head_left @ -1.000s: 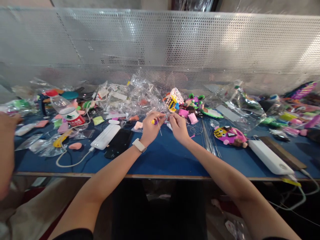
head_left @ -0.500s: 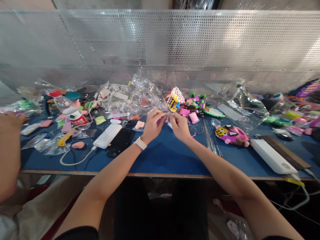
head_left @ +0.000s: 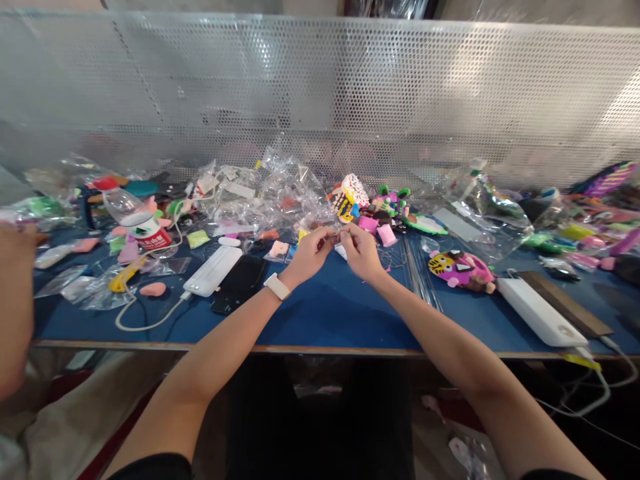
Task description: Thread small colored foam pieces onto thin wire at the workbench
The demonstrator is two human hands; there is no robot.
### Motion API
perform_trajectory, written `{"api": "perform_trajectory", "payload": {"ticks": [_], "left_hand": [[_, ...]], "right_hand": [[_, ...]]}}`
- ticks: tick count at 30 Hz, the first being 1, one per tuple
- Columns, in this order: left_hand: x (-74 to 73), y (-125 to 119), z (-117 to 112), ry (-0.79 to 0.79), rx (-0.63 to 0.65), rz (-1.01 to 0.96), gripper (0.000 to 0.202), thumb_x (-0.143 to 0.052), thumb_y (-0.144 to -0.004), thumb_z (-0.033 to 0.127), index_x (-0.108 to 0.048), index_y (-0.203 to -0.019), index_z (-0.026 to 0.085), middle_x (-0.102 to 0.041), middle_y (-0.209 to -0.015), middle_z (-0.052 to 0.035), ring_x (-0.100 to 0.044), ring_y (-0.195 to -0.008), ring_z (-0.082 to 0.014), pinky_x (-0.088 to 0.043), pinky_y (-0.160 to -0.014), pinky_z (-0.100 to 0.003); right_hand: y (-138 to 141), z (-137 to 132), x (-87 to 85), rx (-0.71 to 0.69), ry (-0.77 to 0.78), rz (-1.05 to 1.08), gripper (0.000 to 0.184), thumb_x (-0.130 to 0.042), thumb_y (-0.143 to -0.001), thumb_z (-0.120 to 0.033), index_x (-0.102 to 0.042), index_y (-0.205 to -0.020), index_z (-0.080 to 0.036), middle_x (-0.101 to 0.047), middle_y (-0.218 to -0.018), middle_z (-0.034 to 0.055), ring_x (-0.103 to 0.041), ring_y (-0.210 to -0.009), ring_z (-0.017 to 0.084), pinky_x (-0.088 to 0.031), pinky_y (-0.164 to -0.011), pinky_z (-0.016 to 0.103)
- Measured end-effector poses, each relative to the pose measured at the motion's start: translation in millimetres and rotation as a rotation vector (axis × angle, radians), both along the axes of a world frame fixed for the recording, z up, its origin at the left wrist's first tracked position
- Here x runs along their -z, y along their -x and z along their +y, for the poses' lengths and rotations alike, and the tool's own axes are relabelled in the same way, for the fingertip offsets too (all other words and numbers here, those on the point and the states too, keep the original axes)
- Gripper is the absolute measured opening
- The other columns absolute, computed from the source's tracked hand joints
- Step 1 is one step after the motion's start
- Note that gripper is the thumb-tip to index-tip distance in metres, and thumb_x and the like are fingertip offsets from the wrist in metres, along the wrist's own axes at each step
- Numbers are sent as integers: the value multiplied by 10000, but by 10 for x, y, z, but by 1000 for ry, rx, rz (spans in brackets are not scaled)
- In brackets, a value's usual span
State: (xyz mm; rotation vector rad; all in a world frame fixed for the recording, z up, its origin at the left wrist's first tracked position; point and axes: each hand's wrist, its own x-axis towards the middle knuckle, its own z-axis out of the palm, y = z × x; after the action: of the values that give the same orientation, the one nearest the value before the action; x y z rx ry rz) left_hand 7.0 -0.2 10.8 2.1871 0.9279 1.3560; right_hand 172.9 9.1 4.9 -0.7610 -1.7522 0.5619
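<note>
Over the blue table point(head_left: 330, 320), my left hand point(head_left: 311, 253) and my right hand point(head_left: 359, 253) meet with their fingertips pinched close together. Whatever lies between the fingers is too small or hidden to make out. A pale band circles my left wrist. Just beyond the hands stands a clay figure point(head_left: 345, 204) in yellow, black and white. Pink clay lumps point(head_left: 387, 235) lie to the right of it, near a green and purple clay figure point(head_left: 393, 201). Something small and yellow point(head_left: 302, 236) shows behind my left hand.
Crumpled clear bags point(head_left: 280, 190) heap along a perforated metal screen point(head_left: 310, 80). Left are a bottle point(head_left: 145, 223), a white power bank point(head_left: 214, 270) and a black phone point(head_left: 239, 283). Right are thin clear strips point(head_left: 421, 277), a pink clay piece point(head_left: 465, 271) and another power bank point(head_left: 543, 312). Another person's arm point(head_left: 15, 307) is at far left.
My hands stay pinched together, with slight finger movement. The left hand has turned a little, and the yellow bit behind it now shows. The view has shifted slightly.
</note>
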Motion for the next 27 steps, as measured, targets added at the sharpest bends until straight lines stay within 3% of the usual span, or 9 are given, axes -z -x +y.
{"api": "perform_trajectory", "payload": {"ticks": [4, 7, 12, 16, 19, 22, 27], "left_hand": [[30, 3, -13, -30, -89, 28, 133, -601, -1015, 261, -627, -909, 186, -549, -687, 28, -468, -589, -114, -358, -576, -255], [41, 34, -18, -73, -179, 3, 126, -702, -968, 294, -624, -976, 195, -574, -715, 41, -500, -582, -103, -399, -581, -240], [44, 94, -23, -348, -220, 122, 253, -670, -997, 457, -649, -1004, 205, -657, -916, -36, -623, -791, -155, -489, -713, -284], [40, 87, -45, -427, -219, 136, 306, -605, -1022, 507, -678, -1024, 209, -692, -966, -67, -668, -928, -199, -526, -832, -339], [22, 56, -77, -400, -244, 98, 302, -595, -1032, 494, -685, -1004, 207, -695, -946, -65, -665, -921, -198, -522, -837, -341], [-23, 23, -116, -312, -266, 15, 325, -577, -1042, 498, -673, -952, 201, -675, -896, -49, -614, -797, -167, -496, -756, -316], [-80, -12, -117, -50, -163, -166, 418, -532, -1049, 539, -613, -820, 199, -578, -761, -18, -509, -682, -144, -416, -642, -302]], "right_hand": [[38, -23, 32, 0, 41, -28, 231, -459, -1014, -318, -565, -832, -223, -480, -653, -33, -452, -595, 146, -337, -599, 297], [39, -20, 24, 11, 49, 1, 233, -452, -1006, -312, -558, -821, -219, -512, -688, -20, -462, -615, 145, -348, -609, 295], [20, -1, -17, 9, 31, 17, 236, -459, -995, -297, -554, -796, -214, -558, -718, 1, -511, -666, 158, -383, -646, 301], [8, 14, -14, 7, 48, 15, 242, -463, -999, -315, -594, -826, -209, -577, -717, 7, -520, -660, 161, -397, -639, 298], [3, 12, -15, 9, 49, 31, 246, -478, -1006, -348, -596, -837, -213, -568, -713, 2, -500, -639, 154, -390, -624, 294], [-3, -3, -23, 19, 30, 34, 244, -487, -1011, -358, -586, -837, -220, -542, -698, -10, -458, -604, 142, -359, -598, 290], [-18, -8, -1, -21, 3, 13, 225, -477, -1016, -313, -595, -852, -213, -513, -682, -25, -410, -567, 127, -338, -587, 287]]}}
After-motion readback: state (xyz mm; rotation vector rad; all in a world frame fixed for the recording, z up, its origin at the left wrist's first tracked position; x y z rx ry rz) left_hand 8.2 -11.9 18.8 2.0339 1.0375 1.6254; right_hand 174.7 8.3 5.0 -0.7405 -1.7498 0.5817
